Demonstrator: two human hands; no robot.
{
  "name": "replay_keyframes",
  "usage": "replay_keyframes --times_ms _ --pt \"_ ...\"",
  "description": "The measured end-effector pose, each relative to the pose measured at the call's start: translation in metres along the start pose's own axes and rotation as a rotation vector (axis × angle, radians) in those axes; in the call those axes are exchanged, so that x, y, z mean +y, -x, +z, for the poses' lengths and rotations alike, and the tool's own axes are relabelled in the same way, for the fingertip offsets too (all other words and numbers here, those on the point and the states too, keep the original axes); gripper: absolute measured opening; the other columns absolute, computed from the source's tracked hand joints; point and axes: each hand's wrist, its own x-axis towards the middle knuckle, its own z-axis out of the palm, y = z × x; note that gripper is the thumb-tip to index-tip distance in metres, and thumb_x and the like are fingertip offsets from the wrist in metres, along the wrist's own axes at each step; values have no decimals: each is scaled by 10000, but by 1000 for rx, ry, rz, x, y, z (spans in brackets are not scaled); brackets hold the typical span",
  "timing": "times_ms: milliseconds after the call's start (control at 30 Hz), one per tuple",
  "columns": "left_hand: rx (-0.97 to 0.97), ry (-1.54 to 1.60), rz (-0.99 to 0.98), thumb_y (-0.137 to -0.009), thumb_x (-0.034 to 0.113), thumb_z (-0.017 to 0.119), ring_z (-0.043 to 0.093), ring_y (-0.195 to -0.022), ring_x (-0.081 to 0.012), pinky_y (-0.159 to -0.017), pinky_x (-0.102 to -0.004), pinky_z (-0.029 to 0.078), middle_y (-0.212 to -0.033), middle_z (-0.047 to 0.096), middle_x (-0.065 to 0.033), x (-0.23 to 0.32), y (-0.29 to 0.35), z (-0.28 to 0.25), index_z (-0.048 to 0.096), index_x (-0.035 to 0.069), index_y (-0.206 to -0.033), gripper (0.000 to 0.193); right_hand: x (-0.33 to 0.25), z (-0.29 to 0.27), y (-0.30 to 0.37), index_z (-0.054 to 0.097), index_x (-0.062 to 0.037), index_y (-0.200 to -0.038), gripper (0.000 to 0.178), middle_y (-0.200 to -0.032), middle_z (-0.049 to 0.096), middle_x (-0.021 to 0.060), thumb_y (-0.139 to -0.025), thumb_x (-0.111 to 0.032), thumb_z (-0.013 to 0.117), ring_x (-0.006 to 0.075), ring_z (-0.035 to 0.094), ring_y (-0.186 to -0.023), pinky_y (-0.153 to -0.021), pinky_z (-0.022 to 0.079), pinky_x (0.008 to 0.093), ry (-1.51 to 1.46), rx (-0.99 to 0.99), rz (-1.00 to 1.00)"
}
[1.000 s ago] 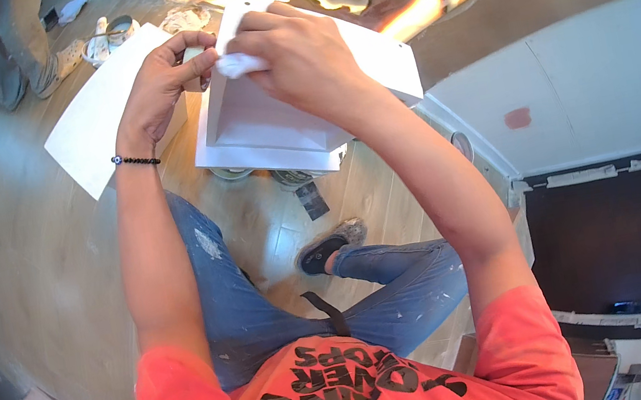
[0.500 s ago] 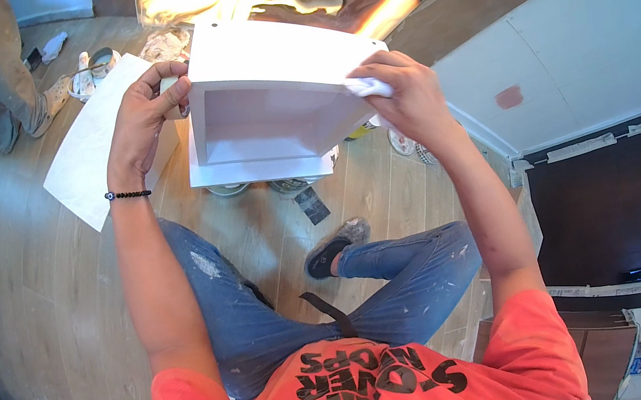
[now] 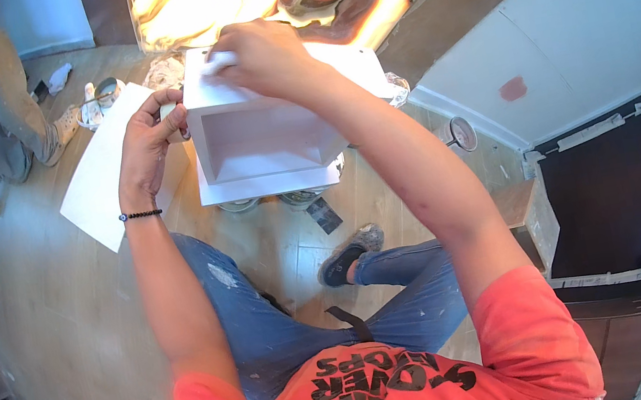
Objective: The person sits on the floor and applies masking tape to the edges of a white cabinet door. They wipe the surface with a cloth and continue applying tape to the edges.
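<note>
The open-fronted white box [image 3: 263, 137] was straight ahead of me, its long axis running left to right across my front, its hollow side turned toward me. Beneath it, a flat white board [image 3: 271, 184] stuck out along the near edge. My right hand [image 3: 262, 53] was over the box's top panel [image 3: 345, 69], toward the back-left corner, fingers closed around a wadded white cloth [image 3: 219, 62]; whether the cloth pressed on the surface or was just above it, I could not tell. My right forearm slanted over the panel from the lower right, so most of the box's length lay to the right of the cloth, and the right-hand end was well apart from my fingers on both sides.

My left hand [image 3: 148, 131] was the nearer one to the left side wall. It was just outside that edge, pinching a small pale piece [image 3: 168, 109] between thumb and fingers. What the piece was I could not make out, nor whether my fingertips bore on the box. Both hands were thus at one end, the left outside, the right above and inward. Left of the box, a white sheet [image 3: 107, 164] slanted away, partly hidden by my left hand.
</note>
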Motion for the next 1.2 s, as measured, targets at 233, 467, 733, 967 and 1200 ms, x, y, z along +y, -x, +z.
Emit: replay_keyframes --times_ms 233,467,733,967,1200 --pt "-8 31 -9 -953 156 784 594 -818 -111 -794 -268 507 -913 674 1 -3 0 -1 673 30 -1201 299 0 9 -29 819 -133 -1074 326 -1022 778 149 -817 -332 796 361 732 -981 -881 568 470 -78 -5 226" --pt "-12 8 -5 -995 160 731 600 -832 -120 -800 -268 488 -899 670 2 0 4 -5 645 25 -1213 271 -3 23 -42 816 -111 -1085 355 -1048 776 170 -805 -330 813 366 732 -993 -893 569 476 -61 56 365" --pt "-28 10 0 -992 177 739 594 -809 -108 -787 -262 503 -892 660 6 0 2 0 646 27 -1210 281 42 4 11 806 -85 -1034 308 -1133 731 170 -853 -326 747 366 707 -1074 -929 546 487 14 126 364" --pt "-86 -31 1 -991 218 745 584 -796 -93 -770 -263 507 -912 645 14 -10 -5 0 650 13 -1234 332 154 -85 174 804 -139 -1076 347 -1066 765 140 -821 -374 808 341 744 -921 -842 582 445 208 148 754" --pt "444 -403 298 -1005 264 745 516 -748 -42 -676 -205 445 -893 631 47 17 -9 -12 753 41 -1160 272 129 -66 286 706 37 -1159 325 -986 761 126 -916 -143 823 185 737 -773 -643 600 381 -1202 766 1187"
